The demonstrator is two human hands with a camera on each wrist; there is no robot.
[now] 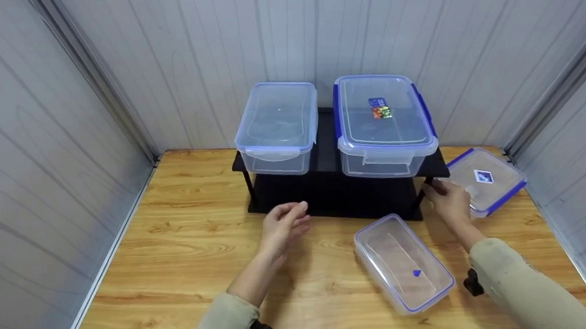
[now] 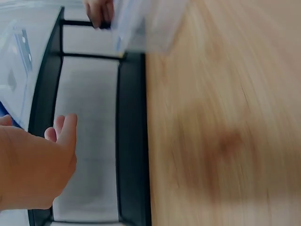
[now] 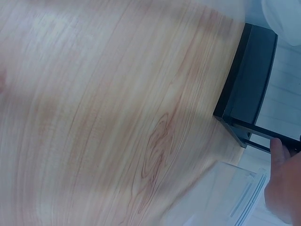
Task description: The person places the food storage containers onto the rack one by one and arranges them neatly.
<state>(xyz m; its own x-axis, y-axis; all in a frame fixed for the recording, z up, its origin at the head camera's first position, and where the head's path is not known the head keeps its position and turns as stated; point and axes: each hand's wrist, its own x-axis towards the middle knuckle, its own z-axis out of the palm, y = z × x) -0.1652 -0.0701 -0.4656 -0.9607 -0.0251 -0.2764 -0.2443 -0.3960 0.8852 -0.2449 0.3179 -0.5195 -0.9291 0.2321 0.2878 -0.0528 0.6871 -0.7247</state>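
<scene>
A black two-tier rack (image 1: 335, 195) stands against the back wall. My right hand (image 1: 448, 203) grips its front right post, fingers curled round it; the right wrist view shows the hand (image 3: 284, 188) on the same post. In front of the rack, my left hand (image 1: 284, 231) hovers with loosely bent fingers and holds nothing. The left wrist view has that hand (image 2: 37, 162) beside the rack's open side. On the top shelf sit two lidded clear containers: one with pale blue trim (image 1: 277, 117) on the left, a larger one with dark blue clips (image 1: 384, 113) on the right.
Between my forearms, a clear container with a blue-edged lid (image 1: 400, 259) lies on the wooden table (image 1: 193, 272). Another blue-clipped container (image 1: 494, 172) stands right of the rack, near the right wall. Pale panel walls (image 1: 205, 63) enclose the table on three sides.
</scene>
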